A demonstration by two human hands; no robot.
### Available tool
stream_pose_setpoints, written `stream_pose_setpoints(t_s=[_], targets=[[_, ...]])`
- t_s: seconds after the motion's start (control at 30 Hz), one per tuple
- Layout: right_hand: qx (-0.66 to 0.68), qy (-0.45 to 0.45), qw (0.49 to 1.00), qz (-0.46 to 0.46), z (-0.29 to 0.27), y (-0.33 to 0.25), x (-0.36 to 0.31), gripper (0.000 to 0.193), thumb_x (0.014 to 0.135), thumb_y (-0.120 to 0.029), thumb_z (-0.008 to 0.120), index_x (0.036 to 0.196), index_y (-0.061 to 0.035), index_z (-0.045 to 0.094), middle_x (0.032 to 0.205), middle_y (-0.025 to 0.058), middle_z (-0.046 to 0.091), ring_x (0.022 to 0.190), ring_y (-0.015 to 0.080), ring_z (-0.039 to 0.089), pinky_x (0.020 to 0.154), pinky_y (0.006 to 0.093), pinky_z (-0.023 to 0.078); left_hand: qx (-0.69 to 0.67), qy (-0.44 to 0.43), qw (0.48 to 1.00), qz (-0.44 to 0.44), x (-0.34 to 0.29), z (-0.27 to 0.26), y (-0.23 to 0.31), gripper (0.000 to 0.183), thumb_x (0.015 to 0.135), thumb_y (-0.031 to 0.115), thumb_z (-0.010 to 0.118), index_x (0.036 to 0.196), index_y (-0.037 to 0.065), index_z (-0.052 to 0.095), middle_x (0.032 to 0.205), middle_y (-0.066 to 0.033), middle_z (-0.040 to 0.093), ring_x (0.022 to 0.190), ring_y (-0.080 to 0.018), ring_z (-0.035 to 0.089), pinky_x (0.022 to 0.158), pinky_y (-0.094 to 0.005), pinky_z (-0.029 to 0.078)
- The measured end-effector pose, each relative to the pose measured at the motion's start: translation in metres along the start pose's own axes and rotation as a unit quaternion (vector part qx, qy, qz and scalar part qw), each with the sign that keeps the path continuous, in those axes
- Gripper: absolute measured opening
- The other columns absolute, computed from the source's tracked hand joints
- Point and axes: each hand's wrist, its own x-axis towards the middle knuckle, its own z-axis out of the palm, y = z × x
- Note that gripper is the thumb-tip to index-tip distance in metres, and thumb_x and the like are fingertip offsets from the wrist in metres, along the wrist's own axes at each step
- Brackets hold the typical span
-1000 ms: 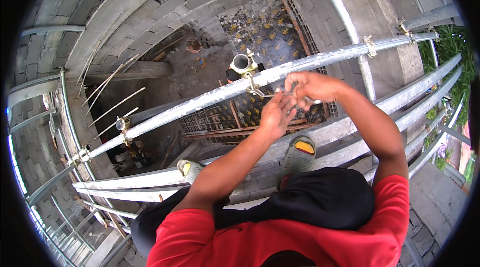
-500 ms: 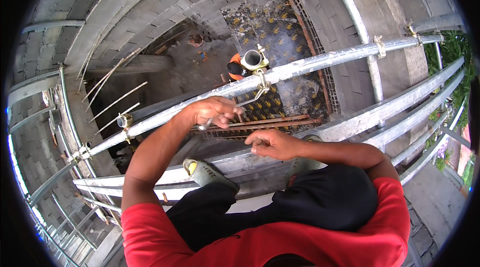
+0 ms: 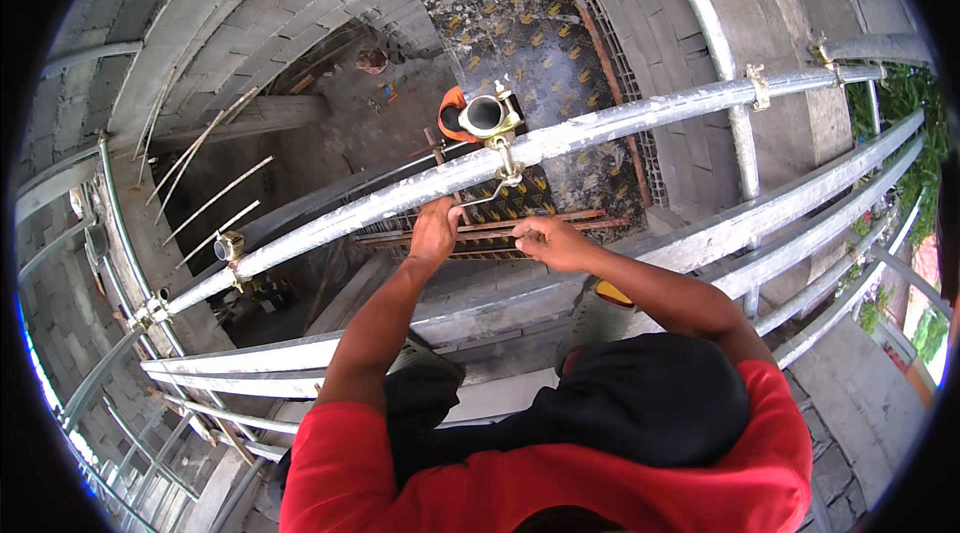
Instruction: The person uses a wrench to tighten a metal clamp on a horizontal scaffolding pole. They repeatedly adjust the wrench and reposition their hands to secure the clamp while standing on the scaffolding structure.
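My left hand [image 3: 434, 231] is closed around the handle of a thin, bent metal wrench [image 3: 487, 199], just below the horizontal scaffold pipe [image 3: 375, 197]. The far end of the wrench meets the lower part of a brass-coloured scaffold clamp [image 3: 508, 165] on that pipe. An upright tube [image 3: 487, 113], seen by its round open end, sits in the upper part of the clamp. To the right of the wrench my right hand [image 3: 556, 243] hangs in the air, fingers loosely curled, with nothing visible in them. It touches neither pipe nor clamp.
Metal planks [image 3: 700, 230] run under my feet. Far below lies a floor partly covered with dark printed panels [image 3: 545, 63], where a person in orange [image 3: 450, 113] is partly hidden behind the tube. Another clamp [image 3: 230, 247] is on the pipe at left. Bare rods [image 3: 218, 211] stick out nearby.
My left hand has moved down and slightly right, swinging the wrench handle under the pipe. My right hand has risen and moved slightly right. The whole view has shifted a little.
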Motion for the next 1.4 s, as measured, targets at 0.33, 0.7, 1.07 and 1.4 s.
stream_pose_setpoints(t_s=[0.33, 0.7, 1.07, 1.4], targets=[[0.035, 0.016, 0.999, 0.031, -0.007, 0.008, 0.002, 0.032, 0.096, -0.029, 0.064, 0.118, -0.0048, 0.062, 0.085, 0.0052, 0.064, 0.072, 0.0142, 0.059, 0.065, 0.0325, 0.048, -0.022, -0.047, 0.992, -0.113, -0.025, -0.054, 0.041, 0.032, 0.097, 0.033, 0.060, 0.100, 0.001, 0.060, 0.086, -0.0234, 0.059, 0.076, -0.0445, 0.058, 0.072, -0.0483, 0.049], [0.482, -0.011, 0.875, 0.030, -0.003, -0.093, -0.045, 0.040, 0.103, -0.034, 0.053, 0.132, -0.0081, 0.044, 0.090, 0.0070, 0.061, 0.073, 0.0135, 0.062, 0.062, 0.0280, 0.051, -0.495, -0.203, 0.691, -0.486, 0.014, -0.158, 0.212, 0.019, 0.101, 0.021, 0.055, 0.091, 0.006, 0.059, 0.077, 0.0006, 0.052, 0.070, -0.0125, 0.053, 0.077, -0.0319, 0.056], [-0.044, 0.018, 0.998, -0.038, -0.170, -0.138, -0.086, 0.046, 0.091, -0.030, 0.072, 0.127, -0.0081, 0.055, 0.098, 0.0106, 0.060, 0.066, 0.0118, 0.062, 0.058, 0.0261, 0.052, -0.757, -0.038, 0.548, -0.354, 0.052, 0.023, 0.316, 0.022, 0.108, 0.030, 0.038, 0.098, 0.011, 0.047, 0.088, 0.0008, 0.050, 0.085, -0.0120, 0.055, 0.089, -0.0428, 0.049], [-0.138, 0.044, 0.983, -0.114, -0.145, -0.143, -0.115, 0.048, 0.089, -0.020, 0.072, 0.132, -0.0062, 0.055, 0.107, 0.0088, 0.062, 0.095, 0.0173, 0.059, 0.087, 0.0340, 0.049, -0.449, 0.172, 0.859, -0.172, 0.079, 0.217, 0.162, 0.022, 0.104, 0.025, 0.048, 0.095, 0.007, 0.054, 0.080, -0.0028, 0.061, 0.065, -0.0113, 0.053, 0.059, -0.0300, 0.046]])
